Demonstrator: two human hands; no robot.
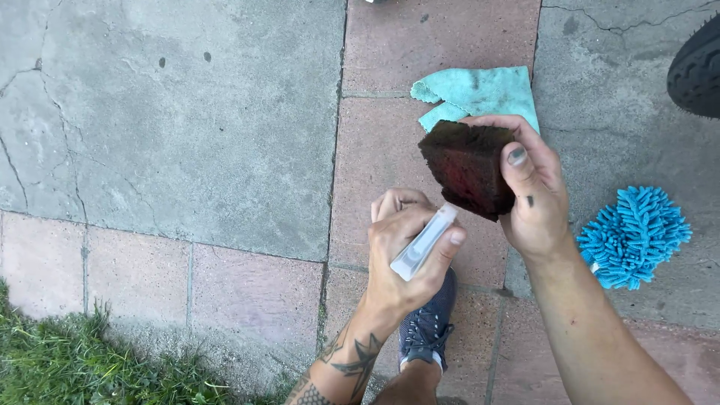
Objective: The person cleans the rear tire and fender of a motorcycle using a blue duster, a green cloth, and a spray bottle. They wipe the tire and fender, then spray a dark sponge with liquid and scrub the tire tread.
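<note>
My right hand (536,199) grips a dark, dirty reddish-brown sponge (469,169), thumb across its right edge. My left hand (405,251) is closed around a white spray bottle (424,241) whose nozzle end points up at the lower edge of the sponge, almost touching it. Both hands hover above reddish paving slabs.
A teal cloth (480,94) lies on the paving behind the sponge. A blue chenille wash mitt (634,236) lies at the right. A black tyre (696,69) shows at the top right corner. My dark shoe (427,326) is below the hands. Grass (67,360) fills the bottom left.
</note>
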